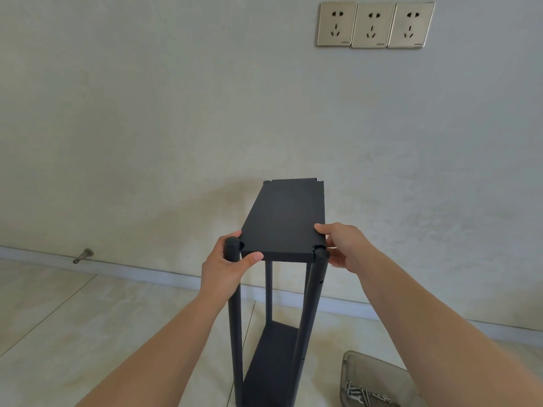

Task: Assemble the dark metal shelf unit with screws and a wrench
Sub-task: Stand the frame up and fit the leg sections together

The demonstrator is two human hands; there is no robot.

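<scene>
Your fingers [235, 235] of the left hand [226, 265] curl round the near left black round metal post [235, 304] just under its cap, with the thumb pressed against the front edge of the flat dark metal top shelf panel [286, 221]; your right hand [345, 248] holds the panel's near right corner, thumb lying on its upper face and fingers wrapped beside the near right black round post [311, 304]. This two-sided hold appears meant to steady the panel level while its notched corners settle against the posts, which would let screw holes line up. The dark metal shelf unit stands upright on the pale tiled floor [88, 318], close to the whitish wall [176, 113], with a lower dark shelf panel [273, 362] already joined between the posts. Small holes show along the right post below the panel. A translucent plastic tray [379, 374] holding silver screws and a small wrench [364, 395] lies on the floor near the unit's right side, within reach. Open floor lies to the left; the wall behind limits room at the far edge. A metal doorstop [83, 255] juts from the skirting well apart on the left, and three beige wall sockets [374, 24] sit high above.
</scene>
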